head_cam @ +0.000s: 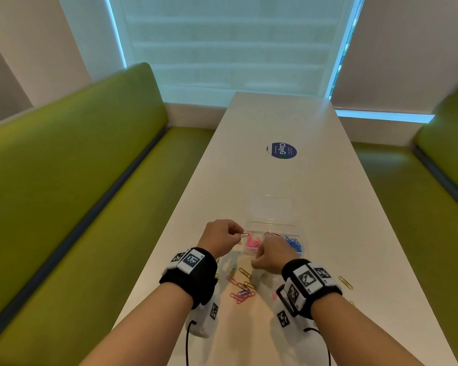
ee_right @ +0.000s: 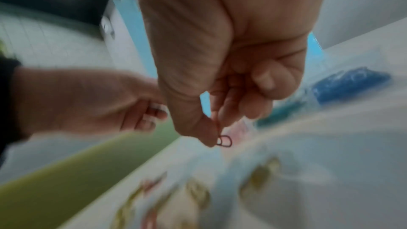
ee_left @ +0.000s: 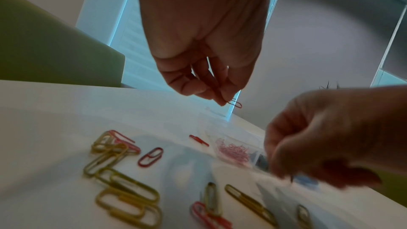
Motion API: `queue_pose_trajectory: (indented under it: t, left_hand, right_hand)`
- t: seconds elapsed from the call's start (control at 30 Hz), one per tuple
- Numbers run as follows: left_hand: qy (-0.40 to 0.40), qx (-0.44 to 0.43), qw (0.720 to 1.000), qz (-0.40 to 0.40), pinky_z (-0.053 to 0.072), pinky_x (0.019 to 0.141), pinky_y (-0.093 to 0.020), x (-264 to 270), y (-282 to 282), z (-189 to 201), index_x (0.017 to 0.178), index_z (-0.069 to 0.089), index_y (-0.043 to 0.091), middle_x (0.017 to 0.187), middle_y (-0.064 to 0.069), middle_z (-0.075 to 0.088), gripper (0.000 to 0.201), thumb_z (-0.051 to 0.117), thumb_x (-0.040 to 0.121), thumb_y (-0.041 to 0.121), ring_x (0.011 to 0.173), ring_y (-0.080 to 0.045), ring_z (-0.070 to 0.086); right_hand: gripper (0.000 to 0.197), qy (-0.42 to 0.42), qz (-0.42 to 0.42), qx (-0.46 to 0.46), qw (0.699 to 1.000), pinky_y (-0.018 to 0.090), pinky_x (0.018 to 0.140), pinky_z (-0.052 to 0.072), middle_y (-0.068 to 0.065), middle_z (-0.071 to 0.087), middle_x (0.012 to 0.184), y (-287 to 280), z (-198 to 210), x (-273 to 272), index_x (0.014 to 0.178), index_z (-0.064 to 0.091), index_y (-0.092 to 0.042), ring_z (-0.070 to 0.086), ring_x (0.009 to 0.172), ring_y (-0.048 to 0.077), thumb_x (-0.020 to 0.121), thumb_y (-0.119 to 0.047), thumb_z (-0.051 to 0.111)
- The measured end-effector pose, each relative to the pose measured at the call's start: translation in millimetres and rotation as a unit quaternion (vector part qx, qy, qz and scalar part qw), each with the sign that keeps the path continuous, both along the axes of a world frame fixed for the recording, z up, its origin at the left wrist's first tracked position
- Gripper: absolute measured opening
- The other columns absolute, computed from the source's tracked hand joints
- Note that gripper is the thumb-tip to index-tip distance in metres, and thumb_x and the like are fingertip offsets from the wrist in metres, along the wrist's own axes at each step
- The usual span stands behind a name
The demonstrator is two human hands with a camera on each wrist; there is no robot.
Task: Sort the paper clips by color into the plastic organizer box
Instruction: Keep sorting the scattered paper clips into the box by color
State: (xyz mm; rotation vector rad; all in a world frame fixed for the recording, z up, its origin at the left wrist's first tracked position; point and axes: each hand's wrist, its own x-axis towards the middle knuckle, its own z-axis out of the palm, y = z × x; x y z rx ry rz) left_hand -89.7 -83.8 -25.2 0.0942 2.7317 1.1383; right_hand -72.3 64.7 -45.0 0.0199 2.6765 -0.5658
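loose yellow and pink paper clips (head_cam: 242,287) lie on the tabletop (head_cam: 328,207) nearer than the organizer box (head_cam: 271,235). left hand (head_cam: 220,237) pinches a red clip (head_cam: 243,235) just left of it; right hand (head_cam: 271,253) pinches another red clip (ee_right: 224,141) over it.

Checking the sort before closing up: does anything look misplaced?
Nothing stands out. The clear plastic organizer box holds pink paper clips and blue paper clips in separate compartments; unsorted clips lie loose on the table.
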Motion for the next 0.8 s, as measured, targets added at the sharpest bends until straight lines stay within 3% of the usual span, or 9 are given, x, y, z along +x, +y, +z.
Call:
queue_pose_trajectory:
  t: [0.07, 0.13, 0.33, 0.53, 0.8]
  left_hand:
    - [0.007, -0.001, 1.0, 0.004, 0.036, 0.073, -0.006, -2, -2, 0, 0.107, 0.071, 0.013, 0.108, -0.003, 0.07, 0.023, 0.056, 0.089, 0.011, 0.088, -0.007, 0.058]
    - [0.003, 0.0, 1.0, 0.003, 0.037, 0.076, -0.008, -2, -3, -1, 0.108, 0.07, 0.012, 0.109, -0.003, 0.069, 0.024, 0.055, 0.09, 0.011, 0.084, -0.004, 0.054]
    - [-0.006, -0.009, 1.0, -0.006, 0.04, 0.079, -0.012, -5, 4, -5, 0.108, 0.07, 0.013, 0.111, -0.003, 0.069, 0.024, 0.055, 0.09, 0.012, 0.093, -0.009, 0.059]
    - [-0.002, -0.021, 1.0, -0.014, 0.043, 0.085, -0.017, -13, 18, -5, 0.107, 0.071, 0.014, 0.112, -0.002, 0.069, 0.025, 0.053, 0.09, 0.011, 0.102, -0.015, 0.063]
    - [0.024, -0.07, 0.996, -0.047, 0.05, 0.095, -0.031, -27, 56, -4, 0.109, 0.071, 0.016, 0.116, -0.002, 0.068, 0.027, 0.051, 0.091, 0.012, 0.109, -0.019, 0.061]
  right_hand:
    - [0.026, 0.041, -0.042, -0.02, 0.998, 0.026, 0.068, 0.052, -0.004, 0.062, 0.076, 13, 15, -8, 0.06, 0.056, -0.021, 0.058, 0.073, 0.012, 0.078, -0.032, 0.071]
    - [0.021, 0.068, -0.076, -0.022, 0.995, 0.024, 0.067, 0.048, -0.004, 0.064, 0.081, 28, 27, -19, 0.065, 0.061, -0.021, 0.058, 0.077, 0.011, 0.078, -0.034, 0.071]
    - [0.011, 0.07, -0.103, 0.005, 0.992, 0.03, 0.078, 0.055, 0.005, 0.072, 0.096, 49, 30, -40, 0.087, 0.074, -0.012, 0.064, 0.09, 0.019, 0.08, -0.02, 0.069]
    - [0.02, 0.099, -0.084, -0.018, 0.991, 0.031, 0.093, 0.051, 0.003, 0.07, 0.109, 47, 20, -43, 0.1, 0.074, -0.015, 0.062, 0.103, 0.019, 0.087, -0.012, 0.058]
    - [0.022, 0.154, -0.097, -0.037, 0.982, 0.032, 0.095, 0.049, 0.0, 0.07, 0.109, 70, 31, -26, 0.1, 0.074, -0.018, 0.063, 0.103, 0.018, 0.089, -0.015, 0.055]
